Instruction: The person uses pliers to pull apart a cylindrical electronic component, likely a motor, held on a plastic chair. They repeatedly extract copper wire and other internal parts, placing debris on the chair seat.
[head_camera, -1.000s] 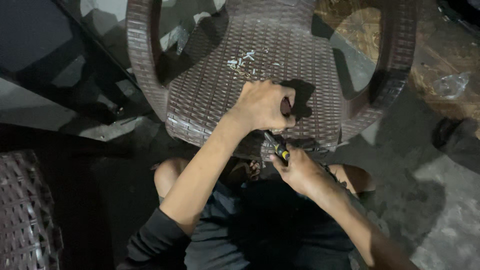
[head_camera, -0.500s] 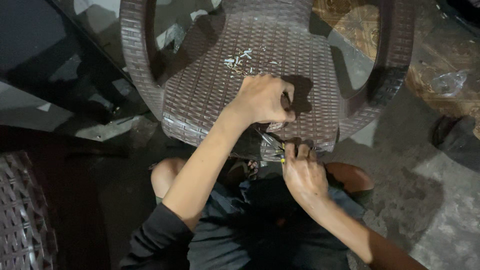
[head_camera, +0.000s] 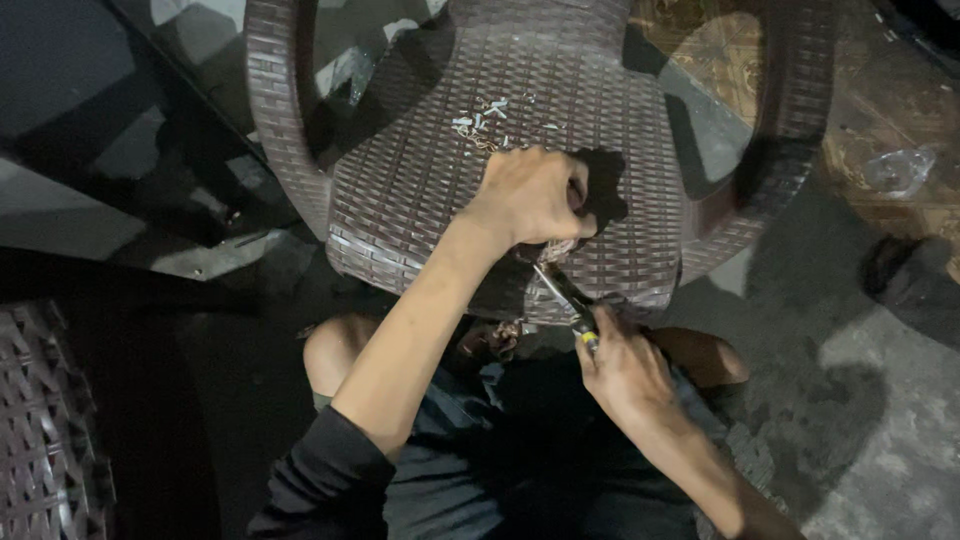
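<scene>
The person sits low before a dark brown woven chair (head_camera: 440, 190), and both bare hands work at the front edge of its seat. The left hand (head_camera: 530, 195) lies on the seat near that front edge, a little right of the middle, fingers curled shut into a loose fist that presses down on the weave; what, if anything, it pinches beneath the fingers is hidden by the hand itself. Its shadow falls on the seat just beside it to the right. The right hand (head_camera: 620, 370) is below the front edge, off the seat, closed around the handle of a slim hand tool (head_camera: 565, 295) with a touch of yellow on the grip. The tool slants up and to the left from this hand, and its dark tip meets the weave right under the left fist, at the seat's front edge; whether the tip is a blade or a pair of jaws cannot be told. A small scatter of pale clippings (head_camera: 480, 120) lies on the seat toward the back, well apart from the hands. At the bottom left corner of the view shows part of another woven piece (head_camera: 45, 440), and on the floor to the right lies a crumpled clear plastic bag (head_camera: 900, 170).
</scene>
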